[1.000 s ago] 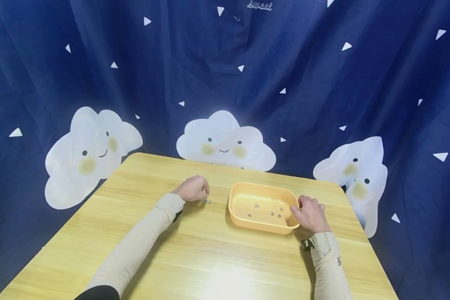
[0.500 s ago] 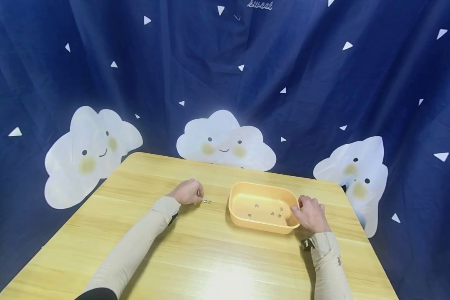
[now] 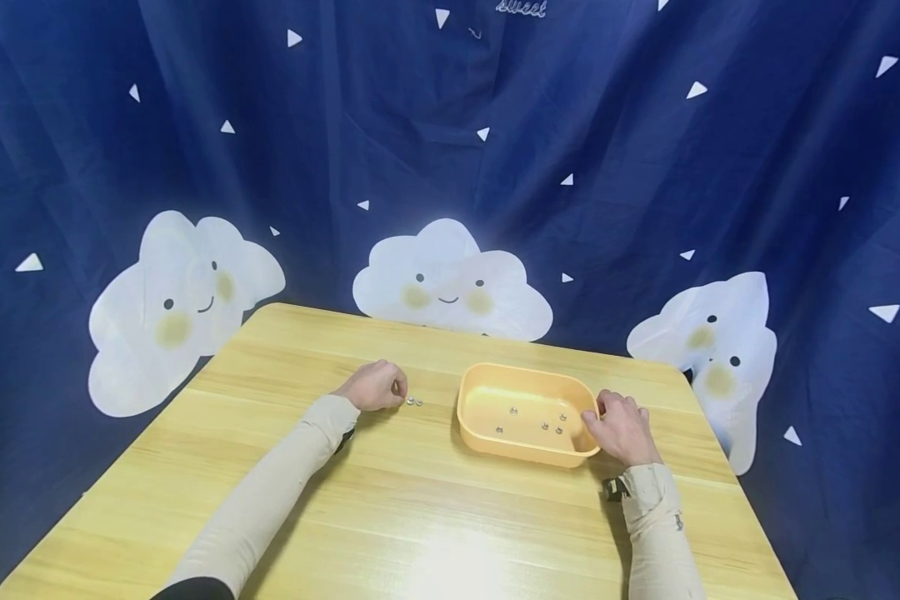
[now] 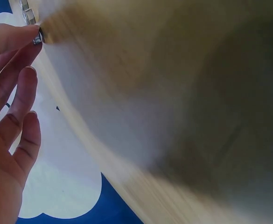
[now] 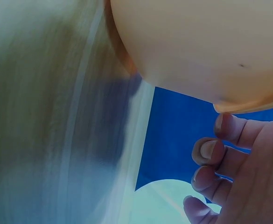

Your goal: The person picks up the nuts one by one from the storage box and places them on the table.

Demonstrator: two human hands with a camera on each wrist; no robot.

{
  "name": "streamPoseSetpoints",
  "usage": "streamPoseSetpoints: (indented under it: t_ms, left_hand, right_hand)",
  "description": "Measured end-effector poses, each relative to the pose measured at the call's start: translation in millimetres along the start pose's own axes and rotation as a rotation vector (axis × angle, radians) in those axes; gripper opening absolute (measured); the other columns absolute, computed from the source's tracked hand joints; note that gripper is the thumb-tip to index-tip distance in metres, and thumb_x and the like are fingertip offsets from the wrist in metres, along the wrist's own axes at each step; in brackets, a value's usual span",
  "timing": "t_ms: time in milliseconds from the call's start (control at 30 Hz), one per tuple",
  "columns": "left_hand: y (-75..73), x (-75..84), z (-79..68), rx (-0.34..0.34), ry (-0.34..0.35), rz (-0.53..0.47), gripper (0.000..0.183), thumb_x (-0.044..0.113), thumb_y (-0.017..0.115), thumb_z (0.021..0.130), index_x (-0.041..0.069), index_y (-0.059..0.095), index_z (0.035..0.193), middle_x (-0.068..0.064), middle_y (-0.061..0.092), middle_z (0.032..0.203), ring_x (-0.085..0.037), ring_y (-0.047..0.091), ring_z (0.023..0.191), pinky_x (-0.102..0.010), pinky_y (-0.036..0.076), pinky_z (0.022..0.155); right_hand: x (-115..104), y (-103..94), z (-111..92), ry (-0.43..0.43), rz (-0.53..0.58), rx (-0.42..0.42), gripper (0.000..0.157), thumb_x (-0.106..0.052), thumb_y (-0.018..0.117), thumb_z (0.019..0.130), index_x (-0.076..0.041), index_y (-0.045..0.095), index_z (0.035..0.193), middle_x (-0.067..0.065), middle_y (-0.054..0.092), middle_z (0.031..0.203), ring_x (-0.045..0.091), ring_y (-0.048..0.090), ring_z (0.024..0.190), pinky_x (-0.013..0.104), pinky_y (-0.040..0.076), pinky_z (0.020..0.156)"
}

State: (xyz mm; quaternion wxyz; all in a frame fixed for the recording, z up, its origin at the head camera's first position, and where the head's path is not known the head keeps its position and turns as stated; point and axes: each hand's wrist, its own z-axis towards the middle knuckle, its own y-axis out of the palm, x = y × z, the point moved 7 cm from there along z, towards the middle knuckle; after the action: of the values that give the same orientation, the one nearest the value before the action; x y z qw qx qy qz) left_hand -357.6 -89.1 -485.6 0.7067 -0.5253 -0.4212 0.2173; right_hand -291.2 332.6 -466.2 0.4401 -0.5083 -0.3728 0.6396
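My left hand (image 3: 373,387) is low over the table, left of a yellow plastic basin (image 3: 521,451). In the left wrist view its thumb and index finger pinch a small shiny metal nut (image 4: 37,39); the other fingers are loosely bent. Just beyond the fingertips, two similar nuts (image 3: 415,402) lie side by side on the wood. The basin has several more nuts (image 3: 545,426) scattered over its floor. At the basin's right end my right hand (image 3: 624,427) grips the rim, thumb inside and fingers outside. The right wrist view shows those fingers under the rim's edge (image 5: 248,110).
The light wooden table (image 3: 390,517) reaches back to a dark blue curtain (image 3: 420,100) printed with white clouds. Table surface lies between the left hand's nuts and the basin. Bands are worn at both wrists.
My left hand has drawn back a little to the left and toward me, uncovering more of the two nuts on the table. The right hand and the basin have stayed in place.
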Motion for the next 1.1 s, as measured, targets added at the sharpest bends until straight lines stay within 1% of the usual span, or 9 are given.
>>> streamPoseSetpoints:
  t_ms: [133,267,633,900,1000,1100]
  left_hand:
    - [1.0,-1.0,-0.5,0.000,-0.007,-0.016,0.016,0.008,0.079,0.081,0.022,0.075,0.076,0.007,0.076,0.081,-0.007,0.065,0.073,-0.033,0.057,0.073]
    - [2.3,-1.6,-0.5,0.011,-0.005,-0.023,0.017,0.007,0.079,0.080,0.022,0.075,0.076,0.007,0.076,0.082,-0.006,0.063,0.072,-0.032,0.056,0.071]
    - [4.3,-1.3,-0.5,-0.014,-0.004,-0.027,0.009,0.009,0.078,0.083,0.018,0.077,0.082,0.006,0.077,0.087,-0.007,0.066,0.075,-0.033,0.057,0.074]
    - [5.2,-3.2,-0.8,-0.006,-0.001,-0.017,0.005,0.012,0.078,0.083,0.017,0.078,0.084,0.006,0.077,0.089,-0.008,0.065,0.078,-0.033,0.056,0.075]
    - [5.3,-2.9,-1.0,-0.005,-0.008,-0.017,0.005,0.012,0.078,0.084,0.017,0.078,0.085,0.006,0.077,0.090,-0.009,0.064,0.078,-0.034,0.056,0.075]
    - [5.9,-3.1,-1.5,-0.005,-0.025,-0.019,0.007,0.013,0.079,0.084,0.019,0.077,0.084,0.007,0.076,0.090,-0.008,0.063,0.077,-0.034,0.055,0.075]
  right_hand:
    - [-0.2,0.2,-0.2,0.002,0.000,-0.001,0.021,-0.029,0.059,0.089,-0.013,0.052,0.078,0.007,0.055,0.076,0.029,0.050,0.075,0.039,0.030,0.069]
    - [-0.6,0.3,-0.4,0.004,-0.001,-0.005,0.020,-0.029,0.059,0.090,-0.013,0.052,0.079,0.007,0.055,0.076,0.030,0.051,0.076,0.039,0.031,0.069]
    - [-2.0,-0.9,-0.7,0.010,0.002,-0.006,0.020,-0.029,0.058,0.090,-0.013,0.052,0.079,0.008,0.056,0.076,0.030,0.051,0.076,0.040,0.030,0.069]
    - [-0.6,-0.3,0.4,0.006,0.005,-0.005,0.021,-0.029,0.058,0.090,-0.013,0.053,0.079,0.007,0.056,0.076,0.030,0.051,0.075,0.040,0.030,0.069]
    - [-0.5,0.1,0.0,0.005,0.005,-0.009,0.021,-0.029,0.058,0.090,-0.013,0.053,0.079,0.008,0.056,0.076,0.030,0.051,0.075,0.040,0.030,0.069]
    - [-0.2,0.5,-0.1,0.008,0.005,-0.012,0.020,-0.029,0.058,0.090,-0.013,0.053,0.079,0.008,0.056,0.077,0.030,0.051,0.075,0.040,0.030,0.069]
